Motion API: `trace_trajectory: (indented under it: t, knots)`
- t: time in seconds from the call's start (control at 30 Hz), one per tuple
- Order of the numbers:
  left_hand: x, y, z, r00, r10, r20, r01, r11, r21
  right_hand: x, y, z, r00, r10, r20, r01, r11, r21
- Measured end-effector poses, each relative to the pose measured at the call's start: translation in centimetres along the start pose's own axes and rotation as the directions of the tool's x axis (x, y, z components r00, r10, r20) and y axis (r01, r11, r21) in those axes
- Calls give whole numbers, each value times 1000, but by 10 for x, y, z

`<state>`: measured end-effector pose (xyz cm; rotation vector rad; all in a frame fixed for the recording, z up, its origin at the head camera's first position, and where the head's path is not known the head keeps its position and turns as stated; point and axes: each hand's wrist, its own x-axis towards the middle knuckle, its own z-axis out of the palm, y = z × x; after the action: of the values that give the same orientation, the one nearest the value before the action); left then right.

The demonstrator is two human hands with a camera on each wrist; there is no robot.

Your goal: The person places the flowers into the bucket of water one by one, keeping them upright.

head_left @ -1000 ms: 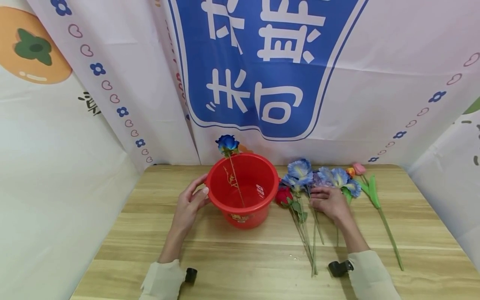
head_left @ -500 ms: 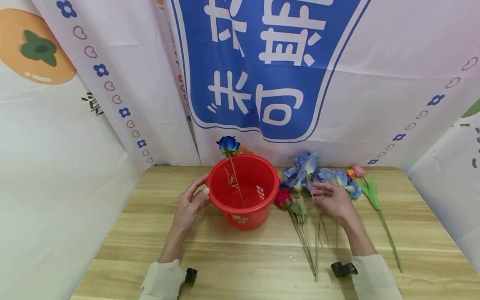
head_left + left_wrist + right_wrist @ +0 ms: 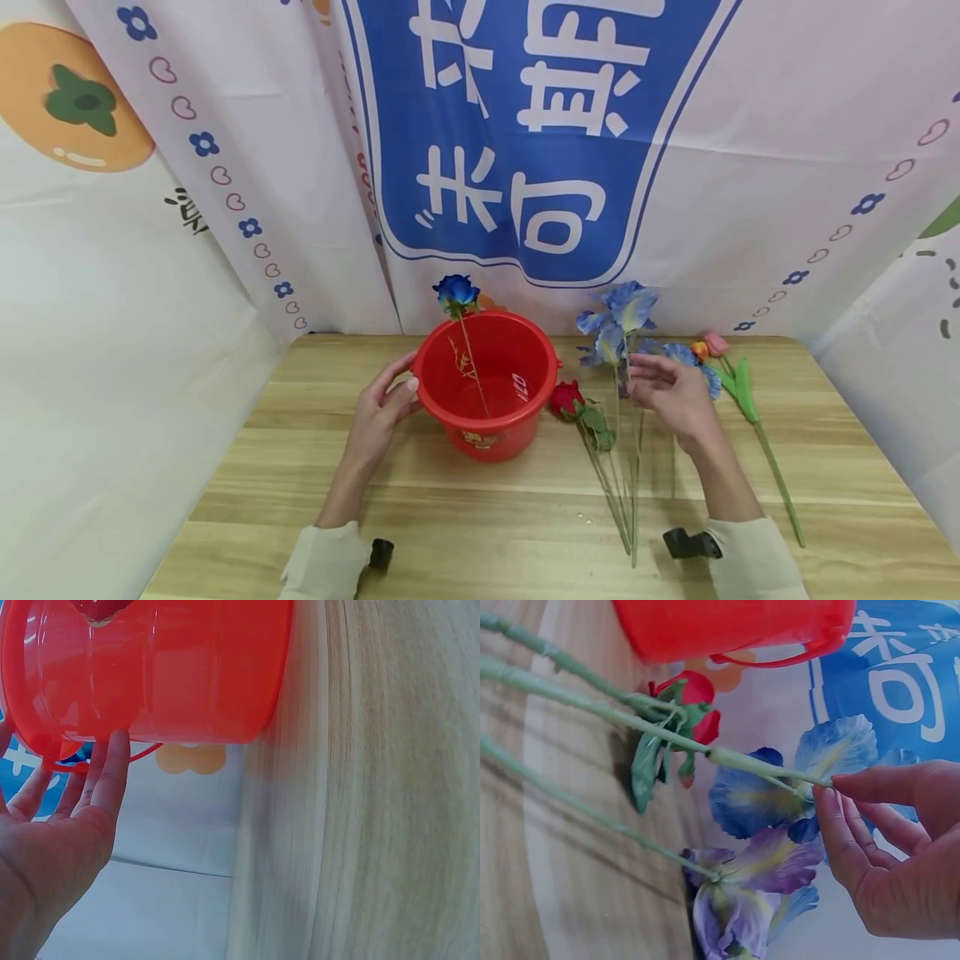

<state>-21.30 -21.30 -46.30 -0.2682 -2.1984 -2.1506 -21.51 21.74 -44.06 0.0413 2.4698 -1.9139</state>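
Note:
My left hand point(image 3: 381, 408) rests against the left side of a red bucket point(image 3: 491, 442), its fingers fairly straight along the wall and handle in the left wrist view. A blue artificial rose point(image 3: 456, 292) leans inside the bucket, bloom above the far rim. Right of the bucket, my right hand point(image 3: 675, 400) pinches the stem of a blue artificial iris point(image 3: 632, 308) between thumb and fingertips, just below the bloom. The iris head is raised, while its stem end points toward the table front. Below it in the right wrist view is a purple iris point(image 3: 772, 862).
A red rose point(image 3: 566, 398) lies close to the bucket's right side. Other blue irises point(image 3: 681, 354) lie behind my right hand, partly hidden. A pink tulip point(image 3: 715, 342) with a long green stem lies farther right. A printed cloth point(image 3: 712, 208) hangs behind the wooden table point(image 3: 480, 533).
The blue iris in my right hand has risen from the table, and the hand has shifted slightly right. My left hand and the bucket stay in place.

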Motion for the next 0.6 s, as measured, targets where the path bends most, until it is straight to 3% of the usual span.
trace_trajectory:
  t: [0.6]
  knots:
    - [0, -3, 0, 1000, 3, -4, -3, 1000, 10, -5, -8, -2, 996, -10, -91, 14, 999, 44]
